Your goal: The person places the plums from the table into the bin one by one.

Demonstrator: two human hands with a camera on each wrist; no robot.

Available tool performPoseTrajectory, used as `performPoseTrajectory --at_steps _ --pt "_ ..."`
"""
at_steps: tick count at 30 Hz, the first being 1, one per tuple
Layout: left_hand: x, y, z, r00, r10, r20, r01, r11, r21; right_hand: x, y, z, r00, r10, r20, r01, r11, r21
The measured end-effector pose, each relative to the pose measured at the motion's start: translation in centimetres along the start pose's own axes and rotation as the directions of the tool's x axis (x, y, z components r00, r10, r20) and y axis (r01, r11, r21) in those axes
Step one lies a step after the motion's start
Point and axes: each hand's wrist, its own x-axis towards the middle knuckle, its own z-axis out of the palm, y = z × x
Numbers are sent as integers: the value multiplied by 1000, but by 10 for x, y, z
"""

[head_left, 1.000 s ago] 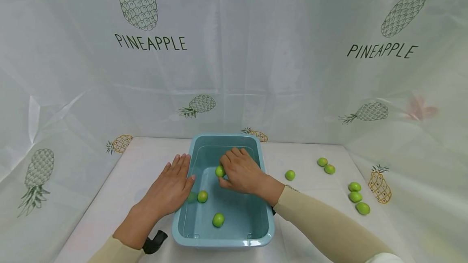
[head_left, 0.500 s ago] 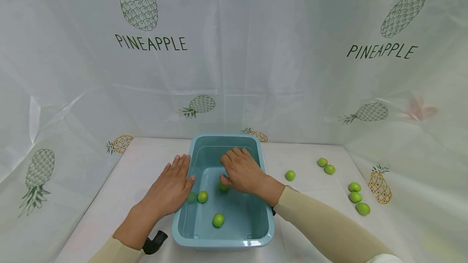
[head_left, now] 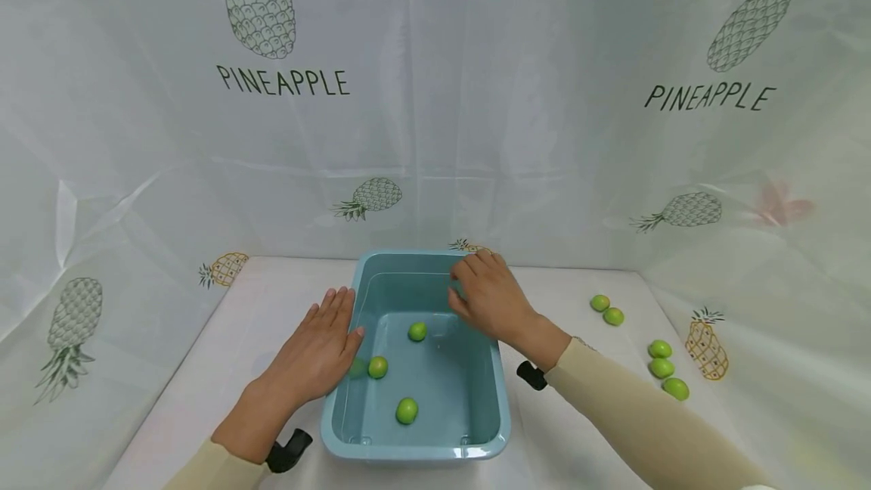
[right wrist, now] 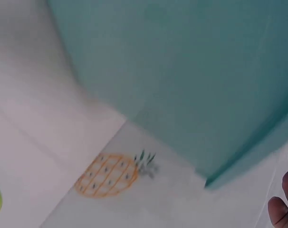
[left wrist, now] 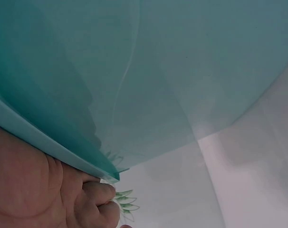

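Carrying nothing visible in the loosely bent fingers [head_left: 466, 271] of the right hand [head_left: 491, 297], by the far right rim of the basin [head_left: 415, 454]; resting the left hand [head_left: 316, 354], straight-fingered, along the left rim. Outward, with round green fruits [head_left: 614, 316] rightward on the bench [head_left: 568, 289], nearer the right hand; with three inside the basin.

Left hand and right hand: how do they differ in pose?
The left hand lies along the left side of the blue basin; the right hand appears over its far right corner in the head view. The left hand's fingers are straight; the right hand's are bent. Both hands show their backs.
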Motion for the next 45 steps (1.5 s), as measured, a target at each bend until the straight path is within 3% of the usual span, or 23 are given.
performPoseTrajectory --at_steps 7,13,19,30,37,45 --pt "1 -1 1 1000 -8 10 8 1000 -8 -27 41 -13 990 135 40 -134 990 -33" --pt "1 -1 1 1000 -7 5 7 1000 -9 -59 70 -15 977 185 108 -173 979 -109" --pt "2 -1 2 1000 -11 0 11 1000 -3 -92 94 -10 940 283 188 -258 955 -148" --pt "1 1 -1 1000 11 -6 -11 998 68 -137 103 10 911 299 284 -244 946 -212" --pt "2 2 -1 1000 -1 9 0 996 92 -153 104 24 878 331 345 -266 938 -223" --pt "1 3 -3 1000 7 -3 -6 995 97 -160 105 40 868 343 359 -280 935 -216"
